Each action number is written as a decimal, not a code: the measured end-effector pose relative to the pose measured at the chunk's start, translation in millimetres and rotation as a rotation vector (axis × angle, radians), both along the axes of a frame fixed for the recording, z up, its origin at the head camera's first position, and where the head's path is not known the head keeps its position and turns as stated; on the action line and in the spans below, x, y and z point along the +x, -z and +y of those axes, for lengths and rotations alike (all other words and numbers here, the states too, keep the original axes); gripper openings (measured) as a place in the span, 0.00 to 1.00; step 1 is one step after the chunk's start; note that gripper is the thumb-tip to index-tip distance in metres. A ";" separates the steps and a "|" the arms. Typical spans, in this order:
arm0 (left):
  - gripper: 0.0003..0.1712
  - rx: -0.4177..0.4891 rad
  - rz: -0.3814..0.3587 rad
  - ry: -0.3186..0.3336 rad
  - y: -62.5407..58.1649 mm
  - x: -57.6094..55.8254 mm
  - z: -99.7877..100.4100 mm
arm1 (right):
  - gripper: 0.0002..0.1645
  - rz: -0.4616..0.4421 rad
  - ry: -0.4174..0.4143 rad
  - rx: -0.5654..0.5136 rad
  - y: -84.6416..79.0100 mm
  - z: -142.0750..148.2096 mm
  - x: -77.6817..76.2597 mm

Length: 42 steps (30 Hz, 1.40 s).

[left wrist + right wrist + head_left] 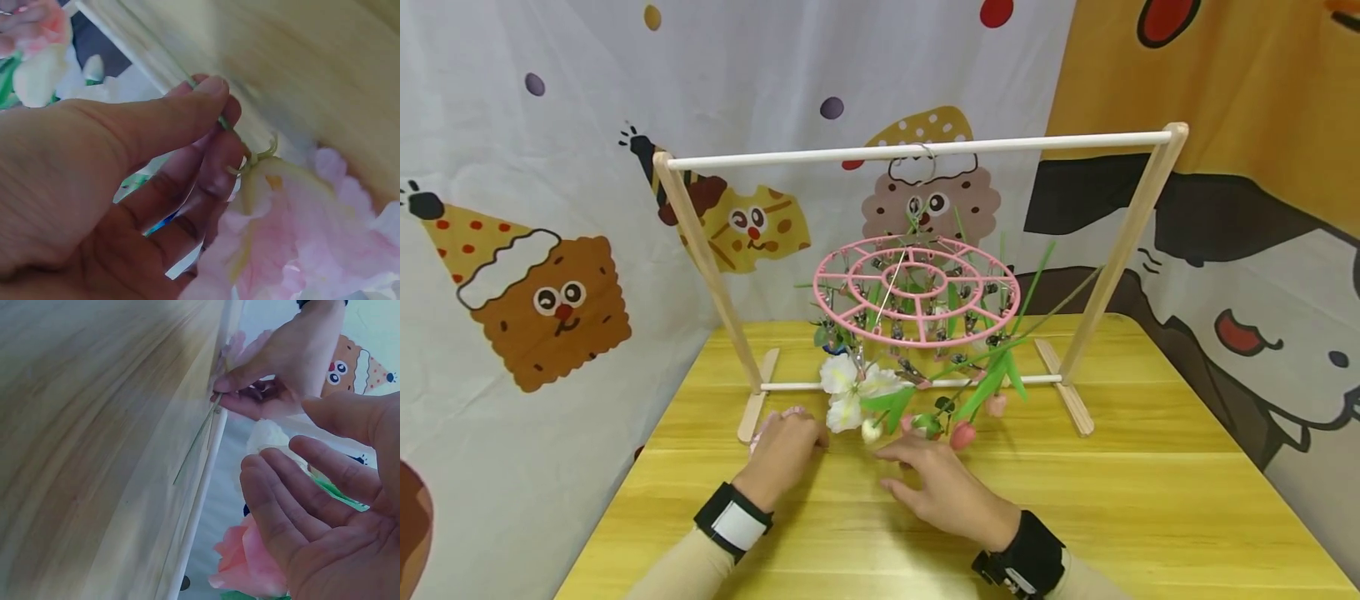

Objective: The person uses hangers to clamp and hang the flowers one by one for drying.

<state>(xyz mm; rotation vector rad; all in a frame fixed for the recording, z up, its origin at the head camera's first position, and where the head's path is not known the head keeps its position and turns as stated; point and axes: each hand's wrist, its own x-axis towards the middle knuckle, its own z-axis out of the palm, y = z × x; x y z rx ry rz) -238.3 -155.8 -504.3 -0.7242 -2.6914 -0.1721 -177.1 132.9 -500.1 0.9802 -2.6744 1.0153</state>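
Observation:
My left hand [782, 457] pinches the thin green stem [195, 445] of a pale pink ruffled artificial flower [290, 234] between thumb and fingertips, just below the bloom. Its free stem end points toward my right hand [947, 490]. That hand holds nothing; its fingers are extended and slightly bent, close in front of the hanging flowers. Above both hands hangs a pink round clip hanger [917, 319]. A white flower [845, 392], pink tulips [962, 435] and green leaves dangle upside down from its clips.
A wooden stand [707, 267] with a white top bar [820, 155] carries the hanger by a metal hook. Its feet [1070, 400] rest on the yellow wood-grain table [1120, 500]. A cartoon-printed cloth [760, 75] hangs behind.

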 end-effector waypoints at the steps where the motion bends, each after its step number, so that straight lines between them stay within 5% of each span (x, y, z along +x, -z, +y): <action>1: 0.15 0.005 -0.005 0.016 -1.7 2.8 0.8 | 0.25 0.010 0.003 0.007 0.6 0.1 -0.2; 12: 0.11 0.173 -0.197 0.181 -23.1 27.6 9.5 | 0.18 -0.008 0.002 -0.065 5.1 10.5 5.2; 26: 0.08 0.404 -0.312 0.238 -39.4 39.3 32.8 | 0.10 -0.217 0.140 -0.586 -3.8 35.4 14.1; 34: 0.08 0.544 -0.212 0.324 -49.7 49.1 57.2 | 0.17 -0.220 0.059 -0.741 -15.5 31.7 12.9; 42: 0.07 0.561 -0.062 0.338 -58.2 49.7 73.6 | 0.11 -0.064 0.112 -0.771 -20.6 22.8 16.6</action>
